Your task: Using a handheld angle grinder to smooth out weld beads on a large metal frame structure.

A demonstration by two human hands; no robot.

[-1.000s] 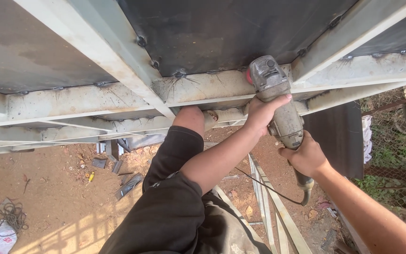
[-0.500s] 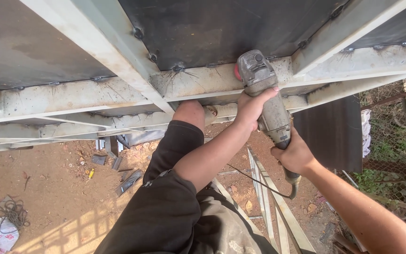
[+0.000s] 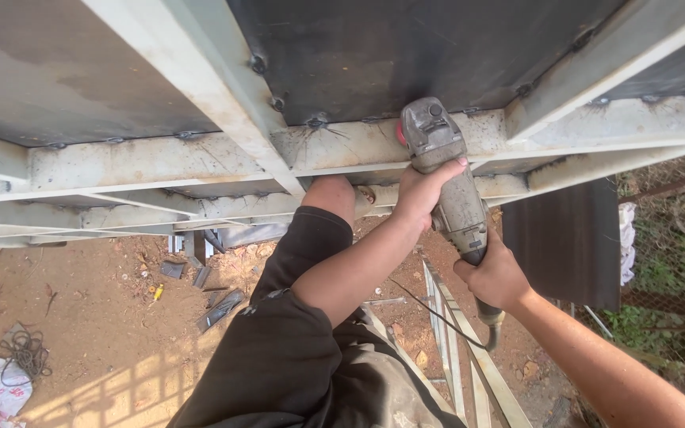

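Against the pale steel crossbar [image 3: 160, 162] of the gate frame, angle grinder [image 3: 447, 178] head sits at the welded joint below the dark sheet panel [image 3: 406, 55]. Left hand [image 3: 422, 190] wraps the grinder's front body; right hand [image 3: 497, 277] grips the rear handle, cord [image 3: 438, 313] trailing beneath. Knee braced on the lower rail. Risk, as judged: disc could snag a weld bead [image 3: 315, 123] and kick toward the forearm; loose cord may catch the ladder rails [image 3: 453, 349] below.
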